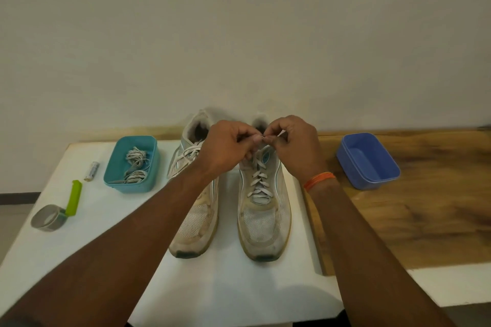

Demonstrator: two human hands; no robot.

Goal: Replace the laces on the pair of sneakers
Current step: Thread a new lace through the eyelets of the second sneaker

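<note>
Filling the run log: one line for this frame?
stage: unlacing | left hand: pinches lace | right hand: pinches lace | right sneaker | teal box: laces

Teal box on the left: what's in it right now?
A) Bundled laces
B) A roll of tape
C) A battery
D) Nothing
A: the teal box holds coiled, bundled laces; the tape roll and battery lie outside on the white table.
</note>
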